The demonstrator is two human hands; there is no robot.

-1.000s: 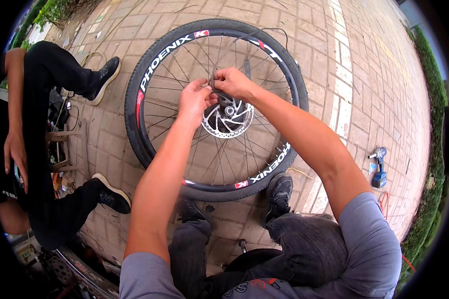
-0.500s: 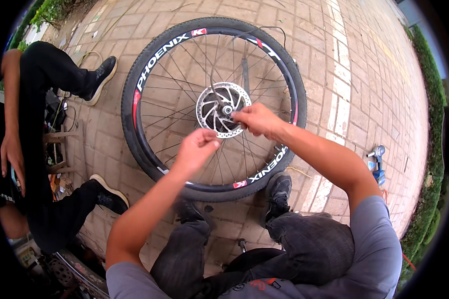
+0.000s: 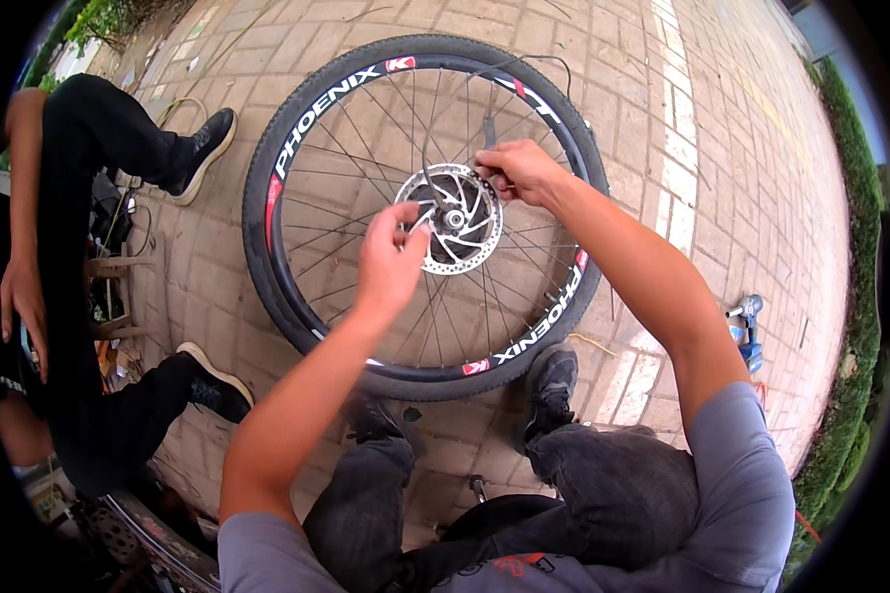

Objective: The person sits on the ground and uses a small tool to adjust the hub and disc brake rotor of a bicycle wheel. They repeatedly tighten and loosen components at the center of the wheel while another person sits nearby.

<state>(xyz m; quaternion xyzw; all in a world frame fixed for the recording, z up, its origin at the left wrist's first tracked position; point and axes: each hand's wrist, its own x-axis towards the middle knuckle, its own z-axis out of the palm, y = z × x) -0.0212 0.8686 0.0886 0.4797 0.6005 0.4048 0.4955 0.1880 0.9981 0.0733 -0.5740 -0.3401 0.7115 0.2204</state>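
Observation:
A bicycle wheel with a black tyre and spokes lies flat on the paving in front of me. At its centre is a silver disc brake rotor around the hub axle. A dark cable runs from the hub and loops over the far right rim. My left hand is over the rotor's left side, thumb and forefinger apart, with nothing visible between them. At the rotor's far right edge, my right hand has its fingers pinched together; whatever they may hold is hidden. A dark flat strip shows just beyond it.
A blue and grey power tool lies on the paving at right. Another person sits at left, feet near the tyre. My shoes are at the wheel's near edge. Part of another wheel shows at lower left.
My right hand has moved from the hub axle away from me to the rotor's far right edge. My left hand has moved forward over the rotor, and its thumb and forefinger have spread.

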